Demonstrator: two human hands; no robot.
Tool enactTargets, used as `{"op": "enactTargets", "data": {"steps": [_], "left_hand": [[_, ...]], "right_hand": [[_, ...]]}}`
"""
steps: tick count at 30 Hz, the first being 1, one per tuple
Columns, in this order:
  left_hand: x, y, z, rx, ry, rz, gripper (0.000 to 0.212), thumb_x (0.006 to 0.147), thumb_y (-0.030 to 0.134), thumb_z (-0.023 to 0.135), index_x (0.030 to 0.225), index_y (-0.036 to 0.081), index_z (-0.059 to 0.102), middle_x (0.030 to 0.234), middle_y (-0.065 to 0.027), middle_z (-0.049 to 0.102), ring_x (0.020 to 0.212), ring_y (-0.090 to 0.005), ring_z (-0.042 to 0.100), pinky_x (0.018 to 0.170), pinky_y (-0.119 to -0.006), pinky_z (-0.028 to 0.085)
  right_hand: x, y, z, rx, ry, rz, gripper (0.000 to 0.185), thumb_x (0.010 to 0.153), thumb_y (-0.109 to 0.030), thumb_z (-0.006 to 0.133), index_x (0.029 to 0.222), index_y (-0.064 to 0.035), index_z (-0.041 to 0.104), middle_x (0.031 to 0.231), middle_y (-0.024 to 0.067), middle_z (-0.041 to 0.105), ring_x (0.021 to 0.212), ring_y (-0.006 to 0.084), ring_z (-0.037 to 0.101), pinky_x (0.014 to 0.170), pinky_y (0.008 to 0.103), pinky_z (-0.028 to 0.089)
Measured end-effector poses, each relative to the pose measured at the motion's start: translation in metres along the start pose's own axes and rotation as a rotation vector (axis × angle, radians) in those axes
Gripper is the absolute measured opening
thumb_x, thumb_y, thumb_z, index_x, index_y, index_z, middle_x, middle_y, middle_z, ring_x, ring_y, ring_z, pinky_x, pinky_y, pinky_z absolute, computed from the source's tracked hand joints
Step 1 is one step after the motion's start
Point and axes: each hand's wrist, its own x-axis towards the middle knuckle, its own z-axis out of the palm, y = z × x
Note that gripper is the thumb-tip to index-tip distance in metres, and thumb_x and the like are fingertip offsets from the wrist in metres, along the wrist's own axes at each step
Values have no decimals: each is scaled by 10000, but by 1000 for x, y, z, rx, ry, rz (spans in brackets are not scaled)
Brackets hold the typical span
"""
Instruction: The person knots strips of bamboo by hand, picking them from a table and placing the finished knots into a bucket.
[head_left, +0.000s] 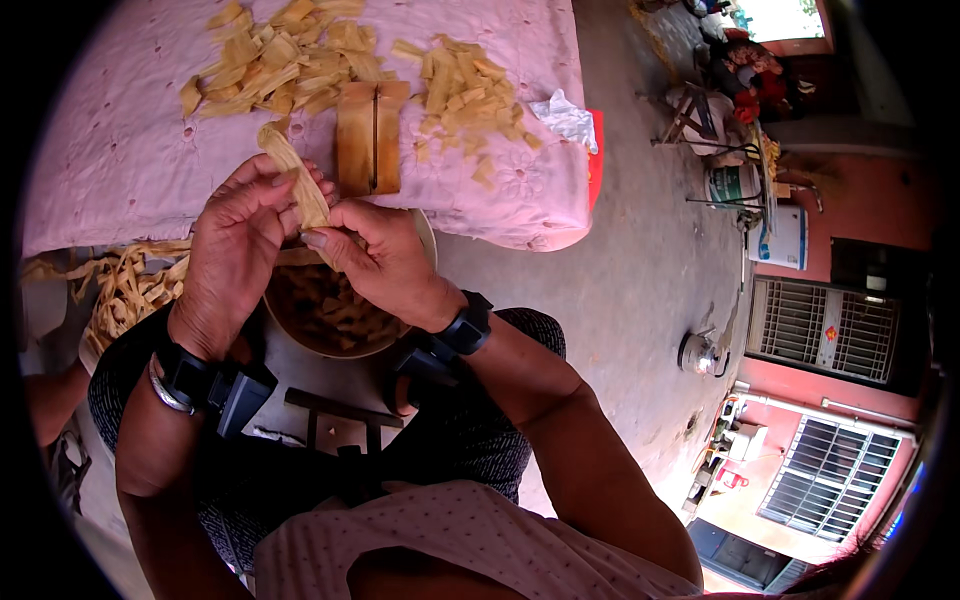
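Observation:
My left hand (240, 225) and my right hand (394, 251) meet at the near edge of a table with a pink quilted cloth (135, 150). Between them they grip a folded, pale yellow strip (304, 184) that looks like dried plant material. Its upper end sticks out past my left fingers; my right thumb presses on the lower end. Just beyond my right hand lies a brown wooden or bamboo block (356, 139) with a dark slot along its length. Below my hands stands a round basin (429, 236) holding many brownish pieces (341, 311), partly hidden by my hands.
Two heaps of flat yellow pieces, a larger one (277, 60) and a smaller one (469, 86), lie on the cloth. Crumpled silvery wrapping (566, 118) sits at the right edge. Long strips (135, 289) are piled at the left. Another person's arm (56, 401) shows at far left.

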Motion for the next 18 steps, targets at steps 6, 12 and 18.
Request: {"op": "enactTargets", "data": {"steps": [6, 12, 18], "left_hand": [[2, 20, -19, 1049, 345, 310, 232, 715, -23, 549, 937, 43, 541, 867, -51, 576, 864, -170, 553, 773, -253, 413], [7, 5, 1, 1451, -87, 637, 336, 669, -75, 584, 986, 36, 571, 930, -81, 555, 925, -216, 535, 804, -275, 423], [2, -9, -1, 916, -98, 157, 130, 822, 12, 537, 936, -17, 592, 761, -26, 565, 751, -124, 546, 691, -235, 450]], "right_hand": [[-3, 6, -9, 232, 40, 307, 75, 870, -39, 480, 827, -8, 533, 591, 6, 489, 532, 41, 431, 486, 208, 370], [-3, -3, -25, 316, -3, 405, 101, 908, -96, 497, 872, -13, 541, 593, -55, 431, 511, 13, 361, 451, 177, 292], [-2, -18, -40, 800, -90, 587, 167, 924, -122, 477, 912, 25, 555, 580, -71, 311, 489, 15, 259, 434, 195, 204]]}}
